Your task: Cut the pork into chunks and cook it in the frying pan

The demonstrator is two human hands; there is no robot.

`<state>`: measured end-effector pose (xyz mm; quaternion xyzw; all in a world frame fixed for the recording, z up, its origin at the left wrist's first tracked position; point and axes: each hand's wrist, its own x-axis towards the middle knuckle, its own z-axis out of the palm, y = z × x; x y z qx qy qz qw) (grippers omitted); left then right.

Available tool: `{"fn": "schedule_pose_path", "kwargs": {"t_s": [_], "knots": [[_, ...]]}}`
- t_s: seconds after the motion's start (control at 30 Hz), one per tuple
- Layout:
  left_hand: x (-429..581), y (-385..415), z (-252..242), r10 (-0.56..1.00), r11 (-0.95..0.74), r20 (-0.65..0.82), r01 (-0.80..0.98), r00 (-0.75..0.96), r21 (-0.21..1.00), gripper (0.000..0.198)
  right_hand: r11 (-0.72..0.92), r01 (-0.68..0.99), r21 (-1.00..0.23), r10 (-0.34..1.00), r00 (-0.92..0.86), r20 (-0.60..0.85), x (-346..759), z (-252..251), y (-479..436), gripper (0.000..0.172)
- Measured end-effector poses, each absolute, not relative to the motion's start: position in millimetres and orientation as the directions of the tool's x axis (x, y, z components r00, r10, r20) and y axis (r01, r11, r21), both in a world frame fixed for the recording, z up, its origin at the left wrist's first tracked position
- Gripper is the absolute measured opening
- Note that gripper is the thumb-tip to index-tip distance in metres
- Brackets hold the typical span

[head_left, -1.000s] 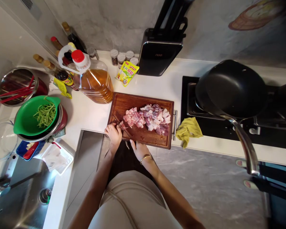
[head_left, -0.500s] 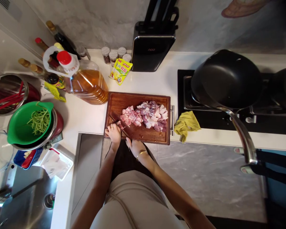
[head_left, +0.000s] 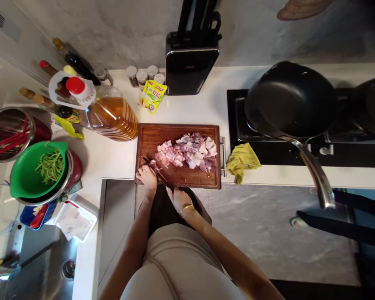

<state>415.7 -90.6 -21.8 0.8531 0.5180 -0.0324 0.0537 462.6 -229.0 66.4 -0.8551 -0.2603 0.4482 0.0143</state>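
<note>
Right hand (head_left: 179, 201) gripping slim knife (head_left: 163, 178), left hand (head_left: 148, 177), hold unclear, lumpy meat (head_left: 193, 153), wooden board (head_left: 150, 138)

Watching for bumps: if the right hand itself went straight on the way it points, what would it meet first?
Probably the left hand, though depth is unclear: if the right hand sits low, the near edge of the cutting board.

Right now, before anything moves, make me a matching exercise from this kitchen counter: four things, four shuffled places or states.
1. knife
2. frying pan
3. yellow-green cloth
4. green colander

A. beside the metal handle of the cutting board
B. holding thin green vegetable strips
C. gripped in the right hand
D. resting on the stove

Pairs: 1-C; 2-D; 3-A; 4-B
</note>
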Motion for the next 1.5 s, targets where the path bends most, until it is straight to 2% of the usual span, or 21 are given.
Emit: {"fn": "schedule_pose_path", "kwargs": {"t_s": [0.2, 0.3, 0.43, 0.5, 0.67, 0.77, 0.9, 1.0, 1.1, 1.2, 1.33, 1.5], "knots": [[416.8, -87.8, -22.2, 0.872, -0.474, -0.117, 0.879, 0.476, 0.044, 0.025, -0.841, 0.396, -0.369, 0.532, 0.485, -0.694, 477.0, 60.2, -169.4, 0.057], [421.3, -87.7, -17.2, 0.886, -0.450, -0.107, 0.892, 0.452, 0.045, 0.025, -0.839, 0.406, -0.362, 0.533, 0.483, -0.695, 477.5, 61.7, -191.2, 0.059], [425.5, -90.0, -13.4, 0.894, -0.438, -0.078, 0.897, 0.441, 0.057, 0.031, -0.864, 0.407, -0.295, 0.477, 0.478, -0.737, 475.4, 58.0, -232.3, 0.058], [425.2, -91.4, -12.9, 0.887, -0.450, -0.075, 0.889, 0.456, 0.081, 0.032, -0.861, 0.401, -0.313, 0.490, 0.486, -0.724, 479.2, 51.1, -234.5, 0.057], [420.2, -90.8, -10.9, 0.863, -0.483, -0.077, 0.861, 0.499, 0.162, 0.030, -0.774, 0.308, -0.553, 0.627, 0.498, -0.599, 513.0, 28.1, -207.7, 0.055], [416.3, -87.0, -8.6, 0.847, -0.502, -0.072, 0.836, 0.527, 0.224, 0.030, -0.718, 0.153, -0.680, 0.655, 0.478, -0.585, 535.8, 20.6, -206.8, 0.059], [406.4, -82.4, -6.0, 0.849, -0.485, -0.038, 0.806, 0.527, 0.339, 0.029, -0.636, -0.132, -0.761, 0.661, 0.417, -0.624, 545.3, 21.2, -219.6, 0.059], [394.0, -80.6, -5.5, 0.867, -0.447, -0.003, 0.781, 0.498, 0.436, 0.028, -0.559, -0.178, -0.810, 0.665, 0.487, -0.566, 538.5, 26.4, -224.2, 0.058], [380.5, -80.3, -6.5, 0.886, -0.410, 0.007, 0.779, 0.463, 0.475, 0.026, -0.566, -0.125, -0.815, 0.615, 0.595, -0.518, 530.8, 32.8, -226.1, 0.058], [370.5, -80.5, -7.8, 0.903, -0.379, 0.001, 0.797, 0.429, 0.471, 0.023, -0.647, 0.065, -0.760, 0.609, 0.644, -0.463, 526.0, 40.2, -230.8, 0.061], [365.8, -80.2, -6.5, 0.901, -0.390, 0.004, 0.806, 0.433, 0.445, 0.024, -0.713, 0.377, -0.591, 0.676, 0.592, -0.438, 513.8, 51.2, -237.5, 0.057], [369.5, -79.2, 2.1, 0.883, -0.414, -0.022, 0.802, 0.468, 0.430, 0.022, -0.690, 0.558, -0.461, 0.722, 0.490, -0.488, 491.2, 58.4, -232.6, 0.053]]}}
